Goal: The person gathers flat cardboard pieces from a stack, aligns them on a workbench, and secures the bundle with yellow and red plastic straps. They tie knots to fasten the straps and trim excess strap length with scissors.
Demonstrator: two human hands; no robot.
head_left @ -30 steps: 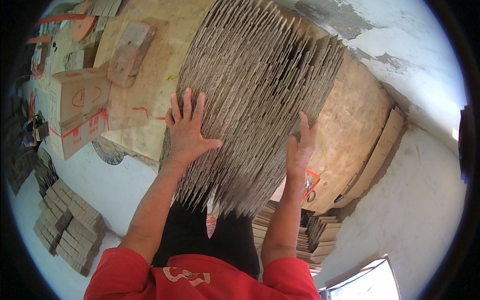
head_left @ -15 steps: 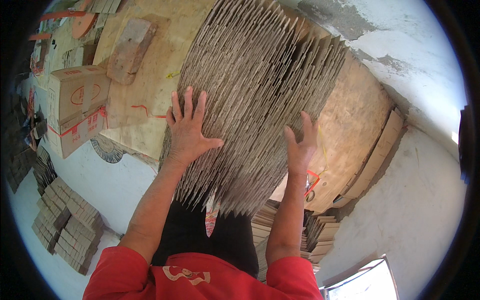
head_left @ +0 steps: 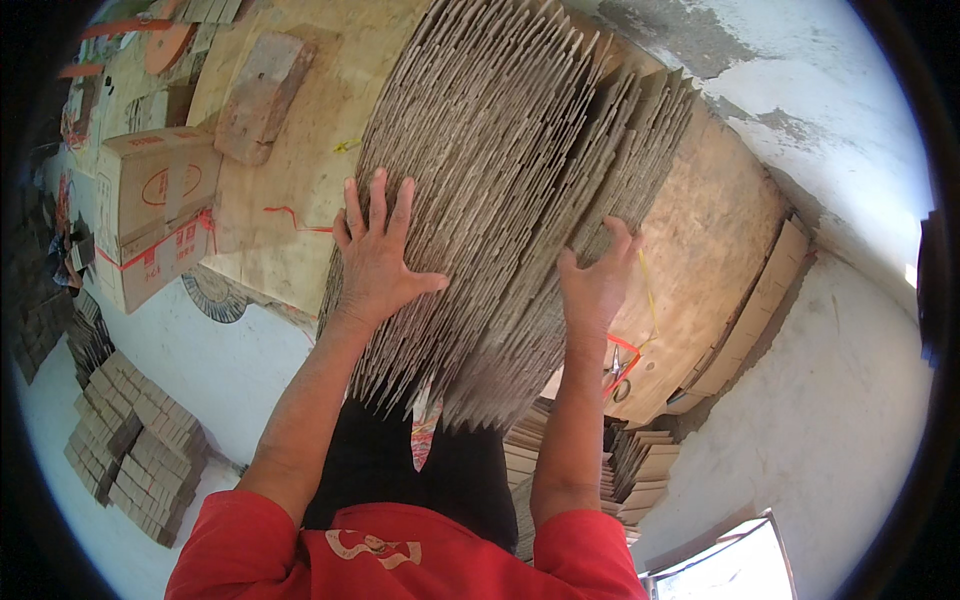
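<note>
A thick row of brown cardboard sheets stands on edge across the wooden board before me, edges facing up. My left hand lies on its left part, fingers spread and thumb stretched out. At the right side, my right hand curls around a bunch of sheets, thumb on one side and bent fingers on the other. A dark gap between sheets runs down from the far end, left of this bunch. The near ends of the sheets sit just above my legs.
On the wooden board lie a brick-like block, scissors and red and yellow straps. A cardboard box stands at left. Cardboard bundles lie at lower left; more stacked cardboard is at lower right. A wall bounds the right.
My right hand has shifted slightly left and its fingers have curled in. The sheets by it have pressed together, and the gap beside them runs longer. My left hand has stayed put.
</note>
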